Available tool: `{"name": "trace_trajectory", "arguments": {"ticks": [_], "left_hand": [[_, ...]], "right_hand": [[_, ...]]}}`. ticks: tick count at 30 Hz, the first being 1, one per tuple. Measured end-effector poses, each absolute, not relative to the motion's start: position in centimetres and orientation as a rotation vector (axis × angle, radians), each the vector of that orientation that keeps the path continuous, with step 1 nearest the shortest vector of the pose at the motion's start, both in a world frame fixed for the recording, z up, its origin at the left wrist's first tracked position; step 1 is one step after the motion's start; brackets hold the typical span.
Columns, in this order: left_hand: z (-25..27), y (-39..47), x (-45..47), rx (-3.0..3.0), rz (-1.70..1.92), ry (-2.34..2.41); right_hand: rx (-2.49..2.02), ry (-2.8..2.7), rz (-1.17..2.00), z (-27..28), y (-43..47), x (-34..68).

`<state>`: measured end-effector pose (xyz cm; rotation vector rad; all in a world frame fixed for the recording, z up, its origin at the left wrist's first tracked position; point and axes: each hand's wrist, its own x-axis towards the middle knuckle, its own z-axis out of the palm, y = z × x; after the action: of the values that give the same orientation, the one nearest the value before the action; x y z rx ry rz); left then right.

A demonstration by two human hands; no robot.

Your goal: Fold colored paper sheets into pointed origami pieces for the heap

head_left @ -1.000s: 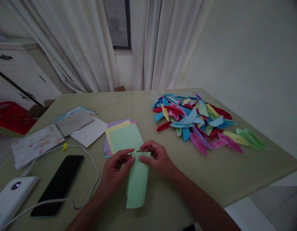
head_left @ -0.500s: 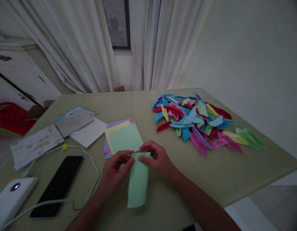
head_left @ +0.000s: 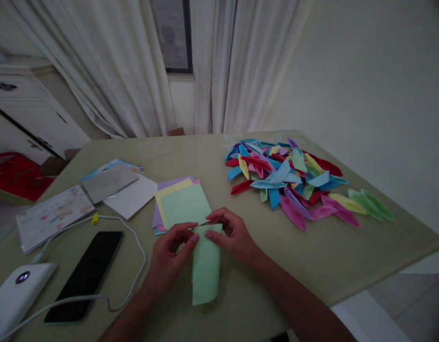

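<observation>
A light green sheet of paper [head_left: 206, 270], doubled over lengthwise, hangs between my two hands with its far end pinched. My left hand [head_left: 172, 249] grips the top left corner between thumb and fingers. On the top right corner, my right hand [head_left: 231, 233] presses its thumb against the near face, fingers behind. Just beyond lies a fanned stack of square paper, a green square [head_left: 185, 204] on top, with yellow [head_left: 162, 202] and purple [head_left: 158, 216] edges showing under it.
A heap of folded coloured paper pieces [head_left: 279, 178] covers the table's right side. To the left lie a black phone [head_left: 86, 275], a white power bank [head_left: 22, 294], its white cable [head_left: 139, 242], a patterned packet [head_left: 55, 213] and a grey card [head_left: 108, 183].
The lower end of the folded green paper has swung slightly right and up. Both hands keep nearly the same place and grip.
</observation>
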<state>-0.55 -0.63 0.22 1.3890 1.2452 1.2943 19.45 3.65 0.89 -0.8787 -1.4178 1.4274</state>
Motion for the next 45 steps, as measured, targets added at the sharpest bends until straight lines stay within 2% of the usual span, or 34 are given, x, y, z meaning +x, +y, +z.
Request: {"name": "trace_trajectory", "arguments": {"ticks": [38, 45], "left_hand": [[0.23, -0.73, -0.38, 1.353, 1.305, 1.237], [0.02, -0.67, -0.31, 1.294, 1.441, 1.337]], "right_hand": [[-0.863, -1.407, 1.41, 0.74, 3.47, 19.3], [-0.881, -1.185, 1.722, 0.35, 4.0, 19.0]]}}
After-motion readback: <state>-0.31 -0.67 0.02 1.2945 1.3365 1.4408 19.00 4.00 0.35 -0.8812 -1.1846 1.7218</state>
